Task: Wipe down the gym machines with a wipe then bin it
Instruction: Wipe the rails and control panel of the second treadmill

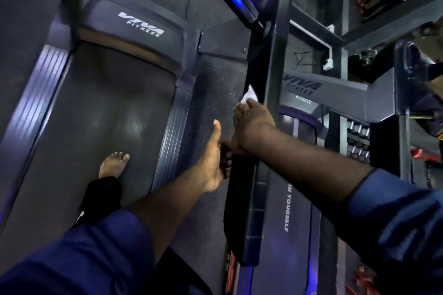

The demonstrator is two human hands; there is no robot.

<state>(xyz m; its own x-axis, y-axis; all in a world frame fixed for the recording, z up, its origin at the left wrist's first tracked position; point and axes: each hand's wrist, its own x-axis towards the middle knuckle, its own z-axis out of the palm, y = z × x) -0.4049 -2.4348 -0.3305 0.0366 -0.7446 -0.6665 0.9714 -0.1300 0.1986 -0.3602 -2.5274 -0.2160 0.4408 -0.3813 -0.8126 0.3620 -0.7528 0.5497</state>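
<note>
Blue sleeves (72,258) nearest; our left grip (213,167) clamps the handrail (237,199) steady while our right grip (254,127), clamped on the wipe (249,95), should press firmly along it.

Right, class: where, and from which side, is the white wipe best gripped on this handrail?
Its middle, from above: the right hand presses the wipe on the handrail, one corner poking free, so a central grip likely keeps it flat.

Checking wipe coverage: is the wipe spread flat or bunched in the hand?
Bunched. The right hand grips the wipe against the handrail; only a crumpled white corner pokes out above it.
</note>
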